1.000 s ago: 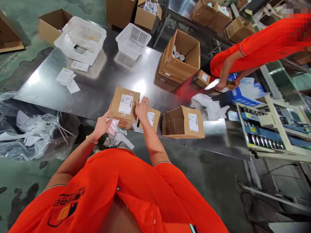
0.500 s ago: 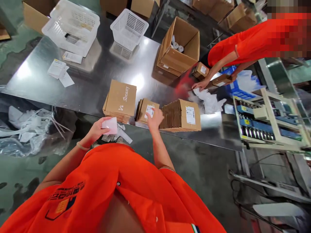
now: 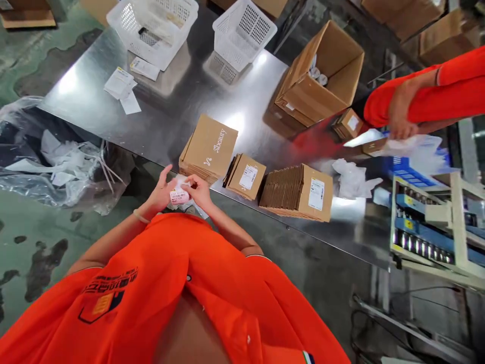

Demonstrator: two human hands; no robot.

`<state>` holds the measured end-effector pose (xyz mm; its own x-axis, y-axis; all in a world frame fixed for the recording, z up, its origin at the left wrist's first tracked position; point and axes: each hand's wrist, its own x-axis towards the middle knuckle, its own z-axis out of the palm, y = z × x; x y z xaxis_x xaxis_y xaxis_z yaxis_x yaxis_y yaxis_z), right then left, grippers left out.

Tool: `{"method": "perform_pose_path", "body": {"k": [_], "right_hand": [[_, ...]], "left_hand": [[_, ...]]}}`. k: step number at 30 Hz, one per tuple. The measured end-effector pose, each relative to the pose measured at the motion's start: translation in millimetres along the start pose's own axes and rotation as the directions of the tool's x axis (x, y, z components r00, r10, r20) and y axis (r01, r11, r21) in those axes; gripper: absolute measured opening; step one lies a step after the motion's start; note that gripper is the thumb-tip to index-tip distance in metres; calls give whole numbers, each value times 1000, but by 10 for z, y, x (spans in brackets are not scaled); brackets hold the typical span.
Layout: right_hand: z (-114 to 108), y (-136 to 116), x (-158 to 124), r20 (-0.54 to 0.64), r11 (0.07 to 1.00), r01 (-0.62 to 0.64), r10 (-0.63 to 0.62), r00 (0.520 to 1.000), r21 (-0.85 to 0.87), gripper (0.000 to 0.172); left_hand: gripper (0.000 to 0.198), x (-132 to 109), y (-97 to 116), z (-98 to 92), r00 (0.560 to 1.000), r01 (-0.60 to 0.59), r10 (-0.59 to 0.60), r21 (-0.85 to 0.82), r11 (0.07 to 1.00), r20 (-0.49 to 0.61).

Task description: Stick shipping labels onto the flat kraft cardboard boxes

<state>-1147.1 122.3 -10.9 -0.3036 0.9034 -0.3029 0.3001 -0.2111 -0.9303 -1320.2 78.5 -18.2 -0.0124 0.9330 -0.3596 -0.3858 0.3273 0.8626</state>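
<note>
My left hand (image 3: 160, 194) holds a small stack of white printed labels (image 3: 179, 196) in front of my body, just off the table's near edge. My right hand (image 3: 199, 192) meets it there, thumb and fingers pinched at the upper right corner of the labels. Beyond the hands, a pile of flat brown cardboard boxes (image 3: 212, 146) with white lettering lies at the edge. To its right stands a short row of small cartons (image 3: 247, 177), the front one bearing a white label. A longer row of cartons (image 3: 299, 192) follows, its end one labelled too.
White baskets (image 3: 242, 38) and loose label sheets (image 3: 120, 83) are on the metal table (image 3: 166, 119). An open carton (image 3: 318, 76) holds white round items. A co-worker's hand (image 3: 402, 119) is at the right, near crumpled white plastic (image 3: 352, 178). A bag of scraps (image 3: 68, 156) hangs left.
My right hand has left the small labelled carton and come left to the labels in my left hand. The view has shifted. The co-worker's hand has moved towards the blue basket.
</note>
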Motion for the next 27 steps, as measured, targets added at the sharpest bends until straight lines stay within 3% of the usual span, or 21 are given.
{"method": "perform_pose_path", "body": {"k": [2, 7, 11, 15, 18, 21, 24, 27], "right_hand": [[-47, -58, 31, -10, 999, -28, 28, 1000, 27, 21], [-206, -74, 11, -41, 1000, -9, 10, 999, 30, 23], [-290, -52, -116, -185, 968, 183, -214, 959, -170, 9], [-502, -177, -112, -235, 876, 329, -423, 875, -353, 15], [-880, -379, 245, -329, 838, 329, -488, 808, -434, 14], [-1295, -558, 858, -390, 829, 287, -495, 777, -480, 11], [-1516, -629, 1388, -380, 823, 170, -420, 824, -542, 9], [-1485, -626, 1569, -379, 784, -4, -296, 877, -621, 11]], "left_hand": [[87, -73, 72, 114, 999, 30, -30, 64, 997, 10], [78, -14, 266, 285, 998, 66, -67, 137, 988, -3], [83, 123, 328, 399, 998, 59, -51, 223, 973, -42], [73, 197, 315, 461, 998, 64, -67, 276, 959, 0], [64, 192, 240, 500, 971, 172, -208, 255, 952, 119], [67, 192, 110, 572, 947, 268, -296, 196, 943, 130], [72, 243, -46, 599, 953, 281, -294, 159, 946, 67], [73, 287, -191, 454, 958, 265, -281, 225, 938, 46]]}}
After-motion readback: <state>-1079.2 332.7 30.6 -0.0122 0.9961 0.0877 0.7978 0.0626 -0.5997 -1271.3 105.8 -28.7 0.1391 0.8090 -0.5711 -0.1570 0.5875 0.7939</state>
